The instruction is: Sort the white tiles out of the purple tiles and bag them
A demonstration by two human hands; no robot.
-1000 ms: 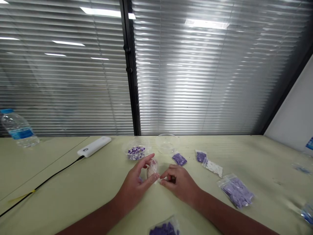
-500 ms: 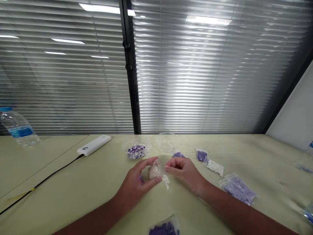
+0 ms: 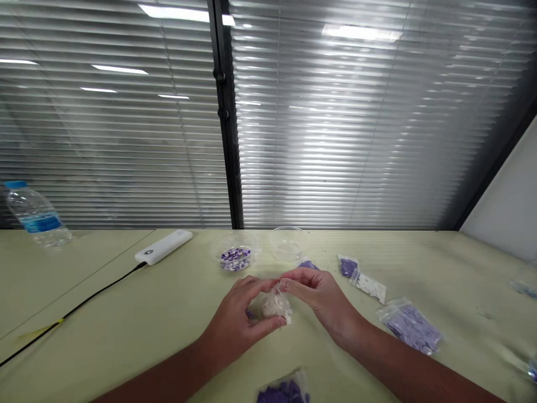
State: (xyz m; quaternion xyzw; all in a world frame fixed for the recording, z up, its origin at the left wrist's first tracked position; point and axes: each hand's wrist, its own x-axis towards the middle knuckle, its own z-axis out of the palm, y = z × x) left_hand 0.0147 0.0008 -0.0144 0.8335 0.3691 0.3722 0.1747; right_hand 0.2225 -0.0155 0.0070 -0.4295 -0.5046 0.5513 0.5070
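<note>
A small clear plastic bag [image 3: 276, 305] of white bits stands on the table between my hands. My left hand [image 3: 239, 316] curves around its left side, thumb in front and fingers over the top. The fingertips of my right hand [image 3: 312, 288] are pinched together at the bag's gathered mouth, touching the left fingers. Whether a loose white bit is also in that pinch is hidden. A few white pieces [image 3: 288, 317] lie against the bag's right side. Something purple [image 3: 250, 314] shows partly behind my left hand.
Behind my hands are a clear bowl of purple and white bits [image 3: 235, 266] and another clear bowl [image 3: 288, 254]. Bags of purple pieces [image 3: 411, 330] and white pieces [image 3: 370, 285] lie right; another purple bag [image 3: 283, 390] is in front. A power bank [image 3: 164, 247] and bottle [image 3: 39, 221] are left.
My right hand has moved left to the bag's mouth, from beside it with a small white piece in its pinch. The mouth was round and open; now it is drawn together.
</note>
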